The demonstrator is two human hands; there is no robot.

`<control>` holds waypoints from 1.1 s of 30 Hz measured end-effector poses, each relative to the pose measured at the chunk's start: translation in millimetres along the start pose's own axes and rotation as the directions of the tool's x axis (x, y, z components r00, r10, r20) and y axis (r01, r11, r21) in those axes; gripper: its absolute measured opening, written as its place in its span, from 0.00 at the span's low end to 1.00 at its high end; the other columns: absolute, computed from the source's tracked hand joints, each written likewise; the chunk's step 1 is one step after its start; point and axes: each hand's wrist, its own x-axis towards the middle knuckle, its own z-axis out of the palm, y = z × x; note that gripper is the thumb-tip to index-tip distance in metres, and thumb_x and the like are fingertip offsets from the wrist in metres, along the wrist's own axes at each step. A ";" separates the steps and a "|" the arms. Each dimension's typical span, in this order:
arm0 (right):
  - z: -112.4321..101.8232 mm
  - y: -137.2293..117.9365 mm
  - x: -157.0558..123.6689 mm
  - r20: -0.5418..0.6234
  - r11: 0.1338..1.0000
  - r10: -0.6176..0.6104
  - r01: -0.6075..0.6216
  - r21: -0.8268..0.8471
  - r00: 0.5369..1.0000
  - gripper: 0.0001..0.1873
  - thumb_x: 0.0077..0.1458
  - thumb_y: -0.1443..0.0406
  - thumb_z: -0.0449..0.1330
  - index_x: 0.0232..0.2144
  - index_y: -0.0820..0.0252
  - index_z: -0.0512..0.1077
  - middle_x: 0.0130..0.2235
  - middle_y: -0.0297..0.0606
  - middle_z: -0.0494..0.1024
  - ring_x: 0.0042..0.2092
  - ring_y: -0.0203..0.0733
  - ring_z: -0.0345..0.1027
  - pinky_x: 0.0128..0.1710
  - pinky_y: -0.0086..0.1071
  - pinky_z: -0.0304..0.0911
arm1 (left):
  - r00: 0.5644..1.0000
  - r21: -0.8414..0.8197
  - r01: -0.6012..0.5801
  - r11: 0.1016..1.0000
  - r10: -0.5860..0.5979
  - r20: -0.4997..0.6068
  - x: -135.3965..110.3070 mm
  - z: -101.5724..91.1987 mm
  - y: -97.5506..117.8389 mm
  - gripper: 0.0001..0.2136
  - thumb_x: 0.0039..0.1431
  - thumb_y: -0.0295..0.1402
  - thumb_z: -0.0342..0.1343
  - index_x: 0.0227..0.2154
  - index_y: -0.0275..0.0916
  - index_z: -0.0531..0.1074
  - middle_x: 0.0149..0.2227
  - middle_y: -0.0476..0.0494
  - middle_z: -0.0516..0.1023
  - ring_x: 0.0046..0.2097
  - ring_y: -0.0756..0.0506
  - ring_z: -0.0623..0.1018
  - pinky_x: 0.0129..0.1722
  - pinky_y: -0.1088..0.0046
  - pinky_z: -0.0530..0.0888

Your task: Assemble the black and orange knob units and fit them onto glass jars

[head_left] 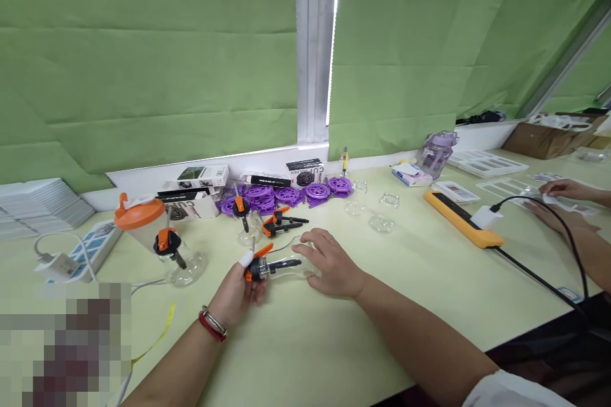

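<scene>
A clear bottle (281, 272) lies sideways between my hands, a little above the table or on it; I cannot tell which. Its black and orange stopper (255, 268), with a black tube reaching inside, is gripped by my left hand (236, 296), thumb on the stopper. The fingers of my right hand (334, 267) curl round the bottle's wide end. To the left stands another clear bottle (191, 269) with a similar stopper (168, 241). Behind my hands is a further bottle (246, 235) with its stopper (241, 206). Loose orange and black stoppers (277, 224) lie beside it.
Purple plastic wheel-shaped parts (286, 196) and printed boxes (195, 203) line the back. An orange-lidded cup (143, 219) and power strip (102, 241) stand left. Right are clear plastic pieces (380, 223), a yellow power strip (461, 219) and another person's hands (554, 210).
</scene>
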 end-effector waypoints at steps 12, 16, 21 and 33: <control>-2.8 6.5 -4.5 0.226 0.790 0.284 -0.361 0.496 0.932 0.43 0.41 0.67 0.66 0.59 0.51 0.54 0.56 0.45 0.61 0.59 0.49 0.56 0.59 0.46 0.54 | 0.992 0.091 -0.027 0.995 0.038 -0.119 -0.7 8.5 -5.7 0.20 0.53 0.53 0.49 0.20 0.41 0.59 0.12 0.57 0.59 0.11 0.53 0.59 0.10 0.77 0.56; 7.0 14.0 -9.5 0.353 0.474 0.409 -0.527 0.705 0.841 0.48 0.40 0.64 0.70 0.59 0.50 0.50 0.55 0.46 0.64 0.57 0.47 0.60 0.57 0.45 0.56 | 0.989 0.108 -0.036 0.994 0.051 -0.140 3.0 8.3 -10.7 0.19 0.53 0.50 0.50 0.19 0.41 0.58 0.13 0.57 0.59 0.11 0.53 0.59 0.10 0.77 0.56; 22.8 23.2 -11.7 0.396 0.232 0.453 -0.535 0.812 0.799 0.42 0.38 0.64 0.72 0.53 0.51 0.56 0.56 0.47 0.65 0.57 0.46 0.61 0.55 0.46 0.57 | 0.982 0.099 -0.056 0.993 0.073 -0.174 6.9 6.9 -15.5 0.18 0.54 0.50 0.48 0.20 0.41 0.59 0.13 0.57 0.58 0.11 0.53 0.58 0.10 0.78 0.53; 32.6 21.6 -9.0 0.473 0.112 0.564 -0.630 0.769 0.677 0.25 0.50 0.50 0.62 0.45 0.58 0.65 0.40 0.41 0.74 0.37 0.40 0.69 0.35 0.34 0.65 | 0.969 0.210 -0.160 0.965 0.194 -0.156 8.1 5.3 -22.0 0.20 0.58 0.53 0.44 0.25 0.40 0.61 0.14 0.57 0.60 0.11 0.54 0.59 0.11 0.79 0.54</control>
